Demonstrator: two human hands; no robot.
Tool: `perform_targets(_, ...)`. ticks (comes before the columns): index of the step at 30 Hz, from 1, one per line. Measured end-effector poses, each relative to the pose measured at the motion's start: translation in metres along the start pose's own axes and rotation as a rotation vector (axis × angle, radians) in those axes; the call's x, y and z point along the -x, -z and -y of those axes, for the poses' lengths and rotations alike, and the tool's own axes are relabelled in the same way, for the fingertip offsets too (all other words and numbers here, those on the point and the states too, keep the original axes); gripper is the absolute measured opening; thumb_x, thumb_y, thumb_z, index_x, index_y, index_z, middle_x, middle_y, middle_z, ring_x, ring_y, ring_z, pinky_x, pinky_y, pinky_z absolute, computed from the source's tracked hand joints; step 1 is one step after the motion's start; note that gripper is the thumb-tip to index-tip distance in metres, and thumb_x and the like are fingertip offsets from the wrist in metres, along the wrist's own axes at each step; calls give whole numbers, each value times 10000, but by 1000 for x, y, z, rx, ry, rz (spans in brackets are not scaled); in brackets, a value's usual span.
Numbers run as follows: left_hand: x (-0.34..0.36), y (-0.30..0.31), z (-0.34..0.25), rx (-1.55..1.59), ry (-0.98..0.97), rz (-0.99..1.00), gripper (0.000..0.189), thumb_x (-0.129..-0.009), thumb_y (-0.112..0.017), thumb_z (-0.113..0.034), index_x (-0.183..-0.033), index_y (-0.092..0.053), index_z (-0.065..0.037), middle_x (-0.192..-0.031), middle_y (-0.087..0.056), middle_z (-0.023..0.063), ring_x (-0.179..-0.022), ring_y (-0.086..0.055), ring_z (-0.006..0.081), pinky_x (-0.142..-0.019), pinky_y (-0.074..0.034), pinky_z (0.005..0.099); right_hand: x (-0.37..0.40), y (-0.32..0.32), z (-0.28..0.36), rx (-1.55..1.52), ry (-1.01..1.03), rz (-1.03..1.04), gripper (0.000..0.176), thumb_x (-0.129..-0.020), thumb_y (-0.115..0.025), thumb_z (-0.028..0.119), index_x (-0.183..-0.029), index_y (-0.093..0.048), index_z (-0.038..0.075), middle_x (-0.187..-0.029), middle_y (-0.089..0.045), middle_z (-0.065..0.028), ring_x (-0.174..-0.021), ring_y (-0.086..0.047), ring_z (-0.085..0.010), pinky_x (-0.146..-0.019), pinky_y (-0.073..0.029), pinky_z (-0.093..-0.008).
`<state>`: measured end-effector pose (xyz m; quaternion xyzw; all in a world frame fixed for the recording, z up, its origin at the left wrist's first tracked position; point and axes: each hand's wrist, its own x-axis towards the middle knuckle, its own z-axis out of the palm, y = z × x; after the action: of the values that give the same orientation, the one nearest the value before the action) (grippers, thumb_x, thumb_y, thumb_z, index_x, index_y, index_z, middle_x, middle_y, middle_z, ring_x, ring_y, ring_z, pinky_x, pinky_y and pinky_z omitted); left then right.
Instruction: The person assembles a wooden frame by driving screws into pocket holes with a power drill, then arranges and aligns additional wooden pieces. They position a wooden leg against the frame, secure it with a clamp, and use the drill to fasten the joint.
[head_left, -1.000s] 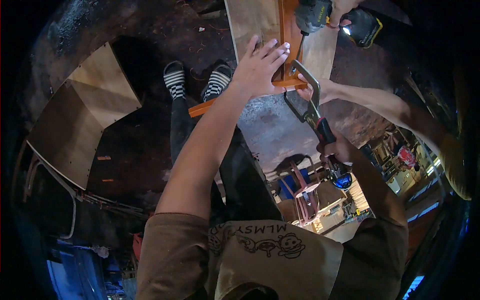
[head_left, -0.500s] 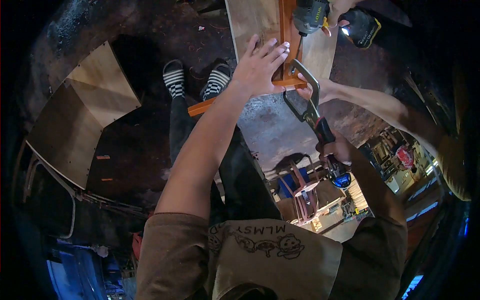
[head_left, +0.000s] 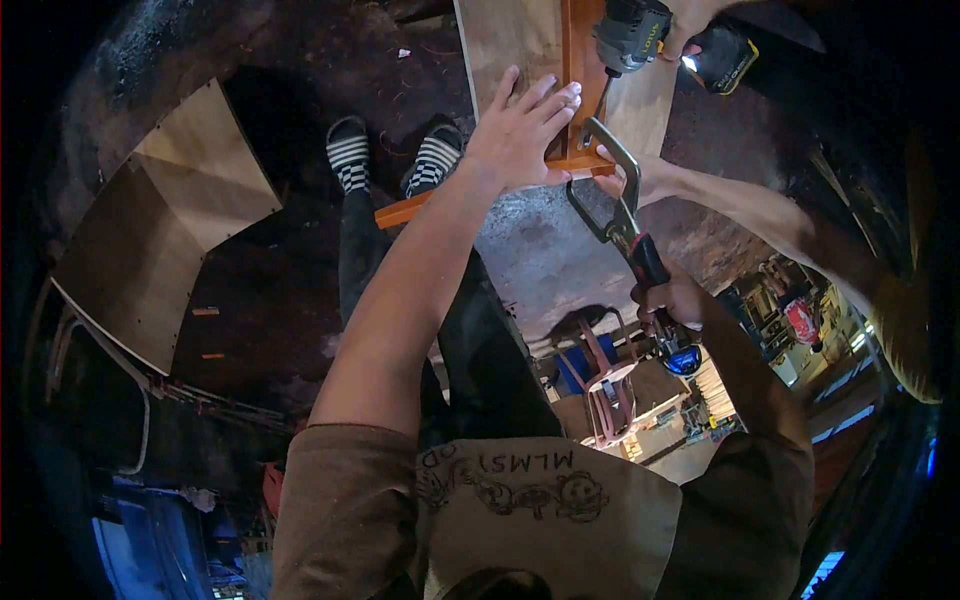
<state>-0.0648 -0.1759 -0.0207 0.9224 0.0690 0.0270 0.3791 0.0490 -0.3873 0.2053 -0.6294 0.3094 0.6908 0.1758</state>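
Observation:
My left hand [head_left: 518, 135] lies with fingers spread on the wooden panel and the orange-brown wood frame [head_left: 583, 90] at the top. In my right hand [head_left: 672, 300] are the handles of a locking C-clamp [head_left: 628, 225], its jaws at the corner of the frame. A co-worker's hand [head_left: 650, 178] supports that corner from the right, beside the clamp jaws. Another hand [head_left: 690, 18] grips a cordless driver [head_left: 630, 35], whose bit points down at the frame near my left fingertips.
An assembled plywood piece [head_left: 170, 220] stands on the dark floor at left. My feet in striped and checkered slides [head_left: 348, 155] are beside the panel [head_left: 510, 45]. A chair [head_left: 608, 385] stands below the clamp, and another person [head_left: 803, 322] is farther right.
The driver has shifted slightly right and down, its body turned a little. My hands and the clamp stay nearly in place.

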Motion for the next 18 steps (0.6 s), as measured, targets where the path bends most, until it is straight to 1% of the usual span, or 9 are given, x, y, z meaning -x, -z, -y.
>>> perform_targets(2,0,0,0,-21,2,10,957,-677,-715,-684,-1433,-499,-138,-1535,-419,-32,-1429,-347,206,-1198,-193,587,2,-1,2,-5,-6,16,513,-680,-577,-96,-1114,-410,123,-770,-518,-88,-602,-596,-248,-503,-537,-416)
perform_targets(6,0,-1,0,10,2,-3,952,-680,-718,-679,-1430,-502,-134,-1530,-425,-30,-1432,-344,210,-1198,-195,586,4,-7,6,41,0,-23,516,-672,-568,-99,-1112,-412,120,-769,-514,-86,-599,-587,-236,-502,-526,-403)
perform_targets(10,0,-1,0,13,-1,-1,955,-676,-724,-678,-1427,-504,-132,-1529,-425,-22,-1436,-339,218,-1206,-178,585,4,-7,6,40,-9,-27,520,-664,-562,-99,-1111,-414,121,-764,-511,-83,-589,-576,-232,-498,-508,-389)
perform_targets(14,0,-1,0,16,1,-4,953,-677,-723,-682,-1422,-507,-128,-1524,-429,-13,-1436,-339,222,-1210,-172,582,2,-3,2,3,-8,-37,521,-662,-561,-99,-1111,-415,122,-756,-504,-80,-592,-574,-230,-499,-509,-389)
perform_targets(16,0,1,-1,12,1,5,950,-680,-721,-682,-1420,-507,-126,-1524,-429,-11,-1435,-341,222,-1208,-177,579,4,-6,7,14,-6,3,518,-666,-566,-98,-1110,-415,122,-749,-494,-76,-596,-572,-223,-501,-517,-387)
perform_targets(18,0,2,-1,9,0,12,948,-683,-720,-682,-1419,-507,-124,-1523,-430,-10,-1434,-342,223,-1207,-181,576,5,-8,8,23,-9,-3,525,-668,-566,-99,-1118,-411,124,-752,-494,-76,-598,-571,-222,-504,-523,-388)
